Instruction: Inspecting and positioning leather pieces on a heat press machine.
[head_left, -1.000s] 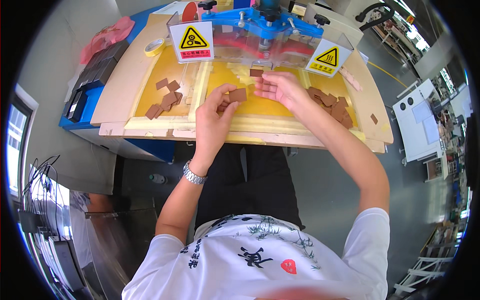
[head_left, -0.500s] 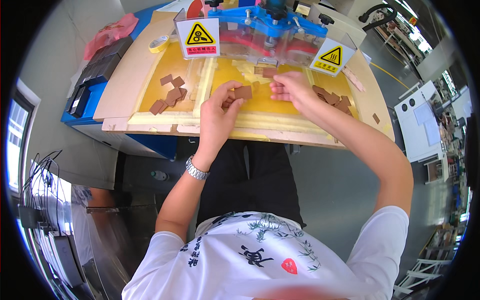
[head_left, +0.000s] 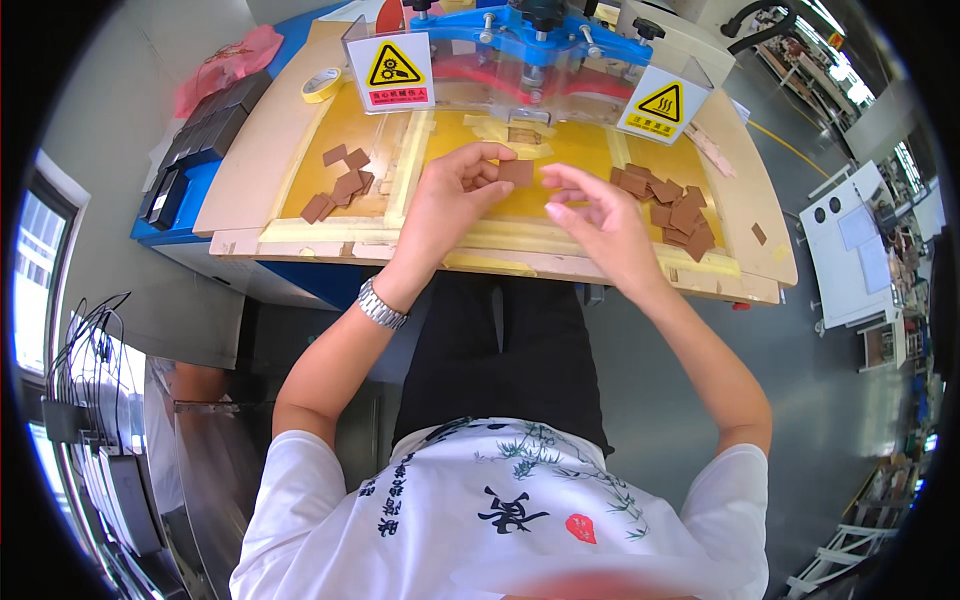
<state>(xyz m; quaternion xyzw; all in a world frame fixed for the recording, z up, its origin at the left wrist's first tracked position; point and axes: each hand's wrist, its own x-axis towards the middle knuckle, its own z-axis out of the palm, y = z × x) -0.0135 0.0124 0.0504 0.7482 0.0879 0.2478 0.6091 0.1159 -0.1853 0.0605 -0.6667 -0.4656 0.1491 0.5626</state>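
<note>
My left hand, with a metal watch on its wrist, is closed on a thin brown rectangular piece, pinched by its left edge over the yellow work surface. Just right of that piece, my right hand is held with fingers apart and nothing visible in it. Beyond the hands, a small taped slot lies below the blue and red press. Brown pieces are heaped to the right, close to my right hand, and a smaller pile of brown pieces lies left of my left hand.
Clear guards with warning signs flank the press. A tape roll sits at the far left, and black bins stand beyond the table's left edge. One loose brown piece lies near the right edge.
My right hand has drawn back from the slot toward me, and its fingers have spread. The brown piece by the slot no longer shows there. My left hand has moved slightly right and away from me.
</note>
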